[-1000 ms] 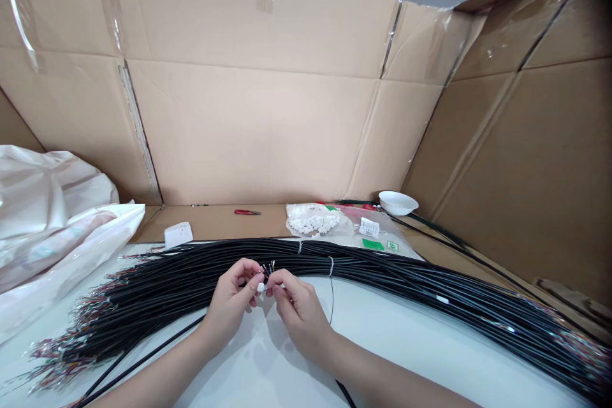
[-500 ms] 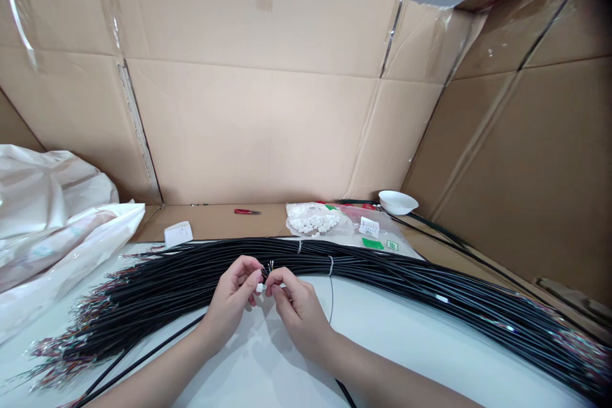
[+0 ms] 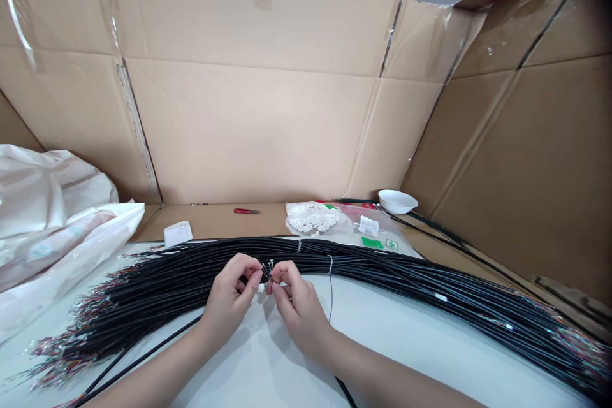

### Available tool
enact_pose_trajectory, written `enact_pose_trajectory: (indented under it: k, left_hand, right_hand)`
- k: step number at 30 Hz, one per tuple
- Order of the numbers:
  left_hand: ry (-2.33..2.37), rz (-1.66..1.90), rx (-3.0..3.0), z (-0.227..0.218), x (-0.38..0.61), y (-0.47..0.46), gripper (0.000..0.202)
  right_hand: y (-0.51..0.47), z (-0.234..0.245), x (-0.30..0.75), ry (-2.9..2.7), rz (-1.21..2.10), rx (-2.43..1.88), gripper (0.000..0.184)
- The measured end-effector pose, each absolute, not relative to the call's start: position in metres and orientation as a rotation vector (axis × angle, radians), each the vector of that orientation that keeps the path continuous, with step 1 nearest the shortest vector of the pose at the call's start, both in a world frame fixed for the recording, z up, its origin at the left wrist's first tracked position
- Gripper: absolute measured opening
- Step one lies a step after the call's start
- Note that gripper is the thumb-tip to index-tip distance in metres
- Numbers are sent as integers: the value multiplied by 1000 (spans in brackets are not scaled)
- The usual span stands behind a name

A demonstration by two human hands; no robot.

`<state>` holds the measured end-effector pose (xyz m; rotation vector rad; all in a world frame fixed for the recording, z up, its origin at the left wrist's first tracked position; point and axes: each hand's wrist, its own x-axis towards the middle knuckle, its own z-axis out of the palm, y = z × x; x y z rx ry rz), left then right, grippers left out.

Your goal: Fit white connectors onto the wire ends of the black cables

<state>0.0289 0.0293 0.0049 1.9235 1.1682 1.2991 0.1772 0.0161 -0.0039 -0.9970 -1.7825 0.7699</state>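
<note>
My left hand is closed in a pinch, with a thin wire between thumb and forefinger. Just beyond its fingertips, a small white connector is partly hidden by the fingers; what supports it cannot be made out. Close on the right, my right hand pinches the fanned wires, whose bare metal tips point up and away from me. Behind both hands lies a thick bundle of black cables, with coloured wire ends showing at the left. A black cable emerges below my right forearm.
A bag of white connectors, a white bowl and a red-handled tool lie at the back. White plastic bags fill the left. Cardboard walls enclose the white table.
My left thumb and forefinger have shifted slightly and now pinch a wire. The white connector is more covered, and more of the wires shows between my hands.
</note>
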Motion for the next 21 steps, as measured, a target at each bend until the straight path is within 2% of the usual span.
enact_pose_trajectory:
  k: [8,16,21]
  left_hand:
    - [1173,1284,1948,10,28,30,10]
    - [913,1106,1326,5,26,38,12]
    - [828,1055,1203,8,24,40,10]
  right_hand:
    - [17,-3,177,-1818,720,-984,10]
    - [17,-5,178,-1794,789,-983,10]
    - [17,-3,178,-1781,828,-966,9]
